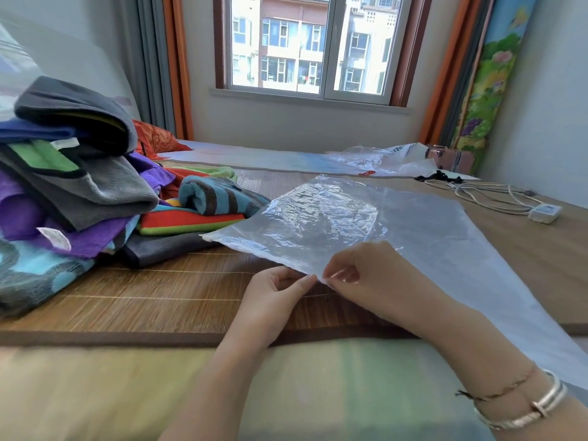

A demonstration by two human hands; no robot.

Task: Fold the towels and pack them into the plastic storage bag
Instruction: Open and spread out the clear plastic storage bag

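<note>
A clear plastic storage bag lies flat on the bamboo mat, its near edge lifted. My left hand and my right hand both pinch that near edge, fingertips almost meeting at one spot. To the left rises a heap of towels: grey, purple, blue and green ones stacked loosely. Beside it lie a rolled teal striped towel, a red and green folded towel and a dark grey folded towel. Nothing is inside the bag.
More crumpled clear plastic lies at the far side of the bed. A white charger with its coiled cable sits at the right on the mat. A window and curtains stand behind. The mat's brown border runs across near me.
</note>
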